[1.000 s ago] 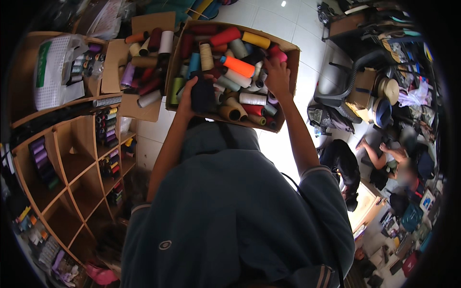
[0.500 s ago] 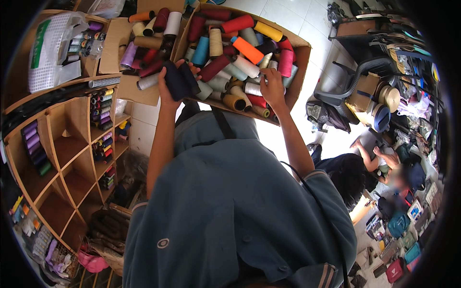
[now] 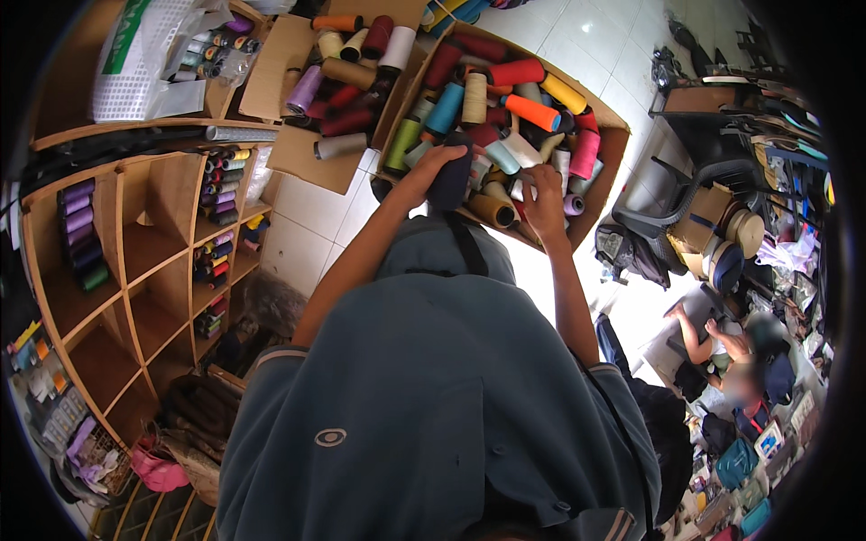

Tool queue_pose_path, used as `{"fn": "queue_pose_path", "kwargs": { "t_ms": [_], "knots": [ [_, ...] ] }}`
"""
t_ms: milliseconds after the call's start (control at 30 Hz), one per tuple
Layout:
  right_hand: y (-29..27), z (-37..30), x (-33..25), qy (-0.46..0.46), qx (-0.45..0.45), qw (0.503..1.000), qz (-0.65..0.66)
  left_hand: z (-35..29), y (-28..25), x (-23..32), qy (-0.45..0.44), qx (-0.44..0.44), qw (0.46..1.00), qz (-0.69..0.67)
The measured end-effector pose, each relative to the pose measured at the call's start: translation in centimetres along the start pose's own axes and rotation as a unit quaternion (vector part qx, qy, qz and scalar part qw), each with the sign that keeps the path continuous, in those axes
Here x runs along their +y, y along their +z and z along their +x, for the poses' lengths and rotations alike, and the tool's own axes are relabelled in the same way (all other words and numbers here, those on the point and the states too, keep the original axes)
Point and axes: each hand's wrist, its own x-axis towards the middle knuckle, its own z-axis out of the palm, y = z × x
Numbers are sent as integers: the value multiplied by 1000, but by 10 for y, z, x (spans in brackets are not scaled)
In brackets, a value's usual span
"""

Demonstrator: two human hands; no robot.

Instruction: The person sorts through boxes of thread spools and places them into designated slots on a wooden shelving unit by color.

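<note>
My left hand [image 3: 424, 176] is wrapped round dark navy thread spools [image 3: 449, 177] at the near left of a cardboard box [image 3: 612, 153]; how many it holds cannot be told. Above the near right part of the box, my right hand [image 3: 547, 206] has its fingers curled downward among the spools. What they grip, if anything, is hidden. Thread spools of many colours lie jumbled in the box, among them an orange spool [image 3: 532, 113], a pink spool [image 3: 585, 155], a blue spool [image 3: 445, 109] and a beige spool [image 3: 474, 97].
Left of it, another open carton [image 3: 311, 160] holds more spools. A wooden shelf [image 3: 124, 261] with square compartments stands at the left, some holding spools. At the right are a black chair [image 3: 663, 200], tape rolls [image 3: 745, 232] and a person [image 3: 699, 338] sitting low among bags.
My view has shifted, so the boxes appear farther right. My left hand has brought the dark spools from the box's left side over its near edge. My right hand stays over the spools, fingers curled.
</note>
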Motion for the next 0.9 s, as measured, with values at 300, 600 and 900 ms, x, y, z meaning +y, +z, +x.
{"fn": "queue_pose_path", "kwargs": {
  "t_ms": [300, 600, 900],
  "knots": [
    [54, 94, -105, -151, -46, 986, 61, -50, -72, 24, 135, 91, 968, -193],
    [170, 184, -180, -260, -180, 947, -60, -113, -147, 33, 236, 185, 911, -283],
    [210, 212, -161, -182, -177, 949, -187, -136, -196, 31, 236, 195, 893, -329]
  ]
}}
